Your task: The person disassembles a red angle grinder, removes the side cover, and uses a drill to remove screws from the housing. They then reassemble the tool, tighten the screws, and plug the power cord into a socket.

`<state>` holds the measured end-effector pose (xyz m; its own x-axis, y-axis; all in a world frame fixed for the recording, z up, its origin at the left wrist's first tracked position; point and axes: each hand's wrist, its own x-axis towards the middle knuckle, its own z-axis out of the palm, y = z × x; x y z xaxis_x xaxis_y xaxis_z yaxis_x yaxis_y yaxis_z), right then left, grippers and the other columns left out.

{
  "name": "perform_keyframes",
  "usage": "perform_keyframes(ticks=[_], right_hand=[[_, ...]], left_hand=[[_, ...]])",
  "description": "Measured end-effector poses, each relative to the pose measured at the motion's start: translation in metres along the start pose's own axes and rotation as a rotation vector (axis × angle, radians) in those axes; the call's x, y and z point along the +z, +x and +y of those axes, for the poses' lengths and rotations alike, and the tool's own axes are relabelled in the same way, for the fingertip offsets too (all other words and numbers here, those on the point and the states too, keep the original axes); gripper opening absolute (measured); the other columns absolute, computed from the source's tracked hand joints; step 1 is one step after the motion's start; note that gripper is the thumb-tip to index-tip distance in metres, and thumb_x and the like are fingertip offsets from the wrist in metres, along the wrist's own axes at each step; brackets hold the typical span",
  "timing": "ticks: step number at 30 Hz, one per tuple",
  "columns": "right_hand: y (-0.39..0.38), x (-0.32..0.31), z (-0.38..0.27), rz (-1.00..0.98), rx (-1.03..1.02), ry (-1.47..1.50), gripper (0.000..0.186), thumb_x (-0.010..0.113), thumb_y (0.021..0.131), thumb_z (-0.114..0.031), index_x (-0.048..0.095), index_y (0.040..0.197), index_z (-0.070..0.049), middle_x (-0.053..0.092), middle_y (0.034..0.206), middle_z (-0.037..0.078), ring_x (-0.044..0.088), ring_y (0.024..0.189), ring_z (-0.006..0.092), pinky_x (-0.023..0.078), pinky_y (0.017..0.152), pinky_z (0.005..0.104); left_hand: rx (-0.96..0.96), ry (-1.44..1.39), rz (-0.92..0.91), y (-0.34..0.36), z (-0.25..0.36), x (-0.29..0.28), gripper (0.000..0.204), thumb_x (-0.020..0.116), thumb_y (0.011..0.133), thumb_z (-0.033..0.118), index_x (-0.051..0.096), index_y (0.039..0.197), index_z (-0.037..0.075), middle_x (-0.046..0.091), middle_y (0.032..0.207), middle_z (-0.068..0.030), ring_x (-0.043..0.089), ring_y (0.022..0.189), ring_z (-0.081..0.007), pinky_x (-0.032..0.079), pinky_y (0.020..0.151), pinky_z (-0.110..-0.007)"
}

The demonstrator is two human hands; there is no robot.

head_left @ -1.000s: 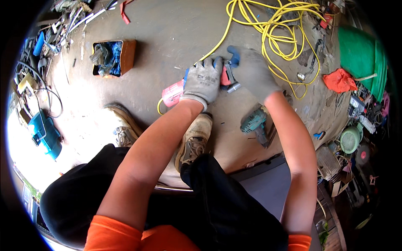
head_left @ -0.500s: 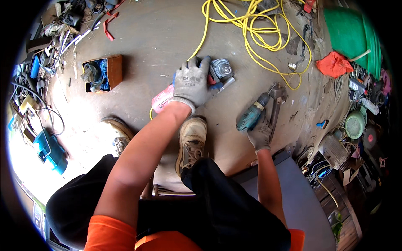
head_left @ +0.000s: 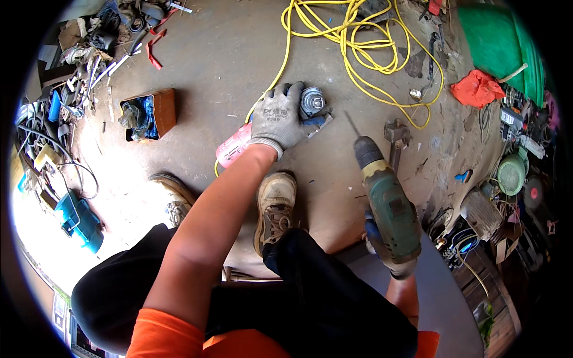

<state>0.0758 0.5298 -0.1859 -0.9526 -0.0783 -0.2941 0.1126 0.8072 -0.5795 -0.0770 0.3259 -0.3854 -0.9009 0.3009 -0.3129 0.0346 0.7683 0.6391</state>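
Note:
In my right hand [head_left: 382, 238] is a green cordless drill [head_left: 391, 200], lifted off the floor, its long bit pointing up and away from me. The fingers go round its grip and are partly hidden behind the drill body. Ahead of my left shoe, my gloved left hand [head_left: 278, 114] lies over a pink angle grinder [head_left: 234, 145] on the floor, fingers wrapped over its body. The grinder's grey metal head [head_left: 312, 101] shows past the fingertips. Both hands wear grey work gloves.
Beyond the drill bit lies a wrench [head_left: 396, 136]. A yellow cable [head_left: 358, 45] coils at the far side. To the left stands a square brown container [head_left: 164, 113] with blue material inside. Clutter lines both sides, with a red cloth [head_left: 476, 90] at the right.
My right hand has raised the drill from beside the wrench and brought it back toward me. My left hand stays on the grinder, whose head has turned slightly.

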Motion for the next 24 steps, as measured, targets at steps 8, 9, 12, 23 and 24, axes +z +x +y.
perform_keyframes(ticks=[8, 9, 12, 23, 24], right_hand=[[0.032, 0.019, -0.018, 0.130, 0.180, 0.182, 0.041, 0.076, 0.073, -0.007, 0.060, 0.109, 0.001, 0.064, 0.096, 0.013, 0.065, 0.080, 0.0241, 0.053, 0.072, 0.0359], [0.034, 0.019, -0.018, 0.105, 0.150, 0.171, 0.041, 0.077, 0.073, -0.006, 0.060, 0.109, 0.001, 0.064, 0.096, 0.013, 0.065, 0.080, 0.0242, 0.053, 0.072, 0.0356], [0.043, 0.018, -0.017, 0.059, 0.093, 0.145, 0.040, 0.076, 0.073, -0.006, 0.060, 0.109, 0.001, 0.064, 0.096, 0.014, 0.065, 0.080, 0.0243, 0.053, 0.072, 0.0351], [0.067, 0.029, -0.025, 0.058, 0.190, 0.332, 0.033, 0.077, 0.075, -0.007, 0.063, 0.104, -0.002, 0.066, 0.093, 0.013, 0.066, 0.078, 0.0235, 0.052, 0.071, 0.0330], [0.067, 0.031, -0.027, 0.075, 0.185, 0.316, 0.032, 0.077, 0.075, -0.008, 0.063, 0.103, -0.002, 0.065, 0.093, 0.013, 0.066, 0.078, 0.0239, 0.052, 0.071, 0.0333]], left_hand=[[-0.004, -0.034, -0.001, -0.003, -0.002, 0.004, 0.080, 0.078, 0.065, 0.054, 0.053, 0.129, 0.012, 0.057, 0.125, -0.0148, 0.057, 0.113, -0.0341, 0.047, 0.094, -0.045], [-0.008, -0.040, -0.006, -0.004, -0.003, 0.004, 0.080, 0.078, 0.065, 0.053, 0.053, 0.130, 0.012, 0.057, 0.126, -0.0144, 0.057, 0.113, -0.0338, 0.047, 0.094, -0.045], [-0.004, -0.047, 0.035, -0.005, -0.009, 0.009, 0.079, 0.078, 0.066, 0.052, 0.053, 0.130, 0.011, 0.056, 0.127, -0.0132, 0.057, 0.115, -0.0326, 0.047, 0.095, -0.044], [-0.086, -0.384, -0.004, -0.003, -0.020, 0.004, 0.066, 0.079, 0.068, 0.042, 0.060, 0.123, 0.010, 0.063, 0.118, -0.0143, 0.060, 0.110, -0.0336, 0.048, 0.094, -0.042], [-0.092, -0.404, 0.000, -0.003, -0.021, 0.004, 0.065, 0.078, 0.069, 0.041, 0.061, 0.122, 0.010, 0.063, 0.117, -0.0146, 0.060, 0.109, -0.0339, 0.048, 0.093, -0.042]])
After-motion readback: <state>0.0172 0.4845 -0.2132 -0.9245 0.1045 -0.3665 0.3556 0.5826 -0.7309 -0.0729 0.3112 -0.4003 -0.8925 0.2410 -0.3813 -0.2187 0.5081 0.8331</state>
